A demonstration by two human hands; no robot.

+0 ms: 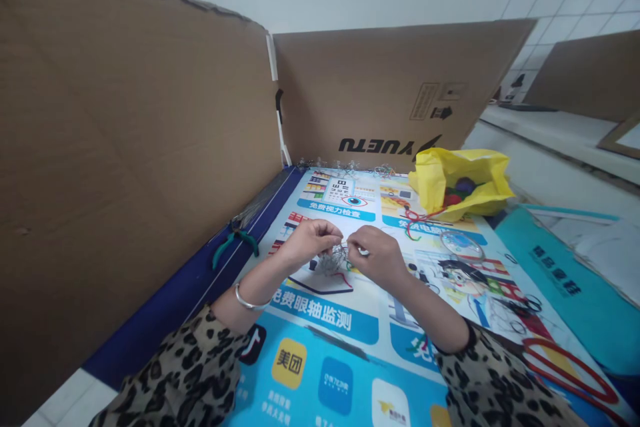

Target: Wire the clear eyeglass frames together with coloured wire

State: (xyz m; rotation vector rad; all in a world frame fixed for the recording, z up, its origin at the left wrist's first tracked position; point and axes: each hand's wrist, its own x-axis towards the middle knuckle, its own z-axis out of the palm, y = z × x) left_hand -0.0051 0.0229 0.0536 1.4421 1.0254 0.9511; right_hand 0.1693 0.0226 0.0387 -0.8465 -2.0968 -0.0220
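Blue-and-white printed poster sheet (423, 387) covers the work surface. Red cord loop (605, 395) lies beside the right sleeve, black-handled scissors (532, 305) just beyond. Tangled silver wire bundle (331, 263) sits mid-poster between both hands. Left hand (314, 240): thumb and finger pinched on its top. Right hand (377, 255): fingers curled, tips pinching its right side. Teal-handled pliers (223, 248) at left. Farther: open yellow bag (437, 177), small silver wire pieces (351, 167), brown cardboard panel (360, 87).
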